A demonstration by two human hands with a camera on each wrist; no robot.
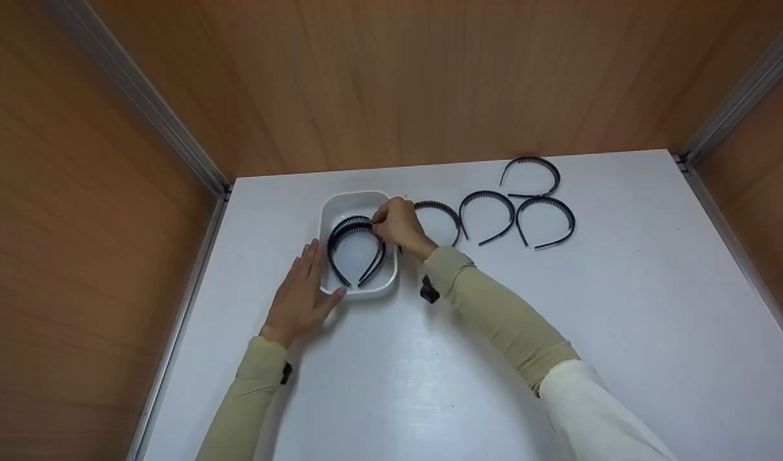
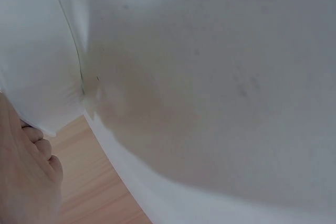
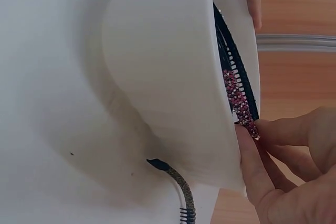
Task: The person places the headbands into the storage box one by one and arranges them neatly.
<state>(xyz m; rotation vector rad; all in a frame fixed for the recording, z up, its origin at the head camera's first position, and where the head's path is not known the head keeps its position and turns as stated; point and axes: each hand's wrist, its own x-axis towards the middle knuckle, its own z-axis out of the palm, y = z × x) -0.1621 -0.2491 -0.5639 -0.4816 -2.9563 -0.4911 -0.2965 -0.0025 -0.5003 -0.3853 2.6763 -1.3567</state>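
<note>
The white tub (image 1: 365,295) stood on the white surface (image 1: 653,307), with several dark toothed headbands (image 1: 332,256) nested inside it, their open ends toward the tub's near side. The left hand (image 1: 301,301) lay along the tub's left wall, its fingers straight and its thumb spread wide toward the near rim, bracing rather than gripping. The right hand (image 1: 399,224) was at the tub's right rim, pinching a headband studded with pink and reddish stones (image 3: 239,93) between thumb and fingers; that band lay within the tub, close beside the others. Four more headbands lay outside, all to the right of the tub: a nearest headband (image 1: 438,205) just beside it and partly covered by the right hand, a second headband (image 1: 487,193) farther from it, and, farthest from the tub, a lower headband (image 1: 570,218) with an upper headband (image 1: 556,176) behind it. The person's khaki sleeves (image 1: 500,314) reached toward the tub from its near side, the right one meeting white cloth (image 1: 596,410) higher up the arm. Beyond the tub rose a wood-grained panel (image 1: 404,77).
</note>
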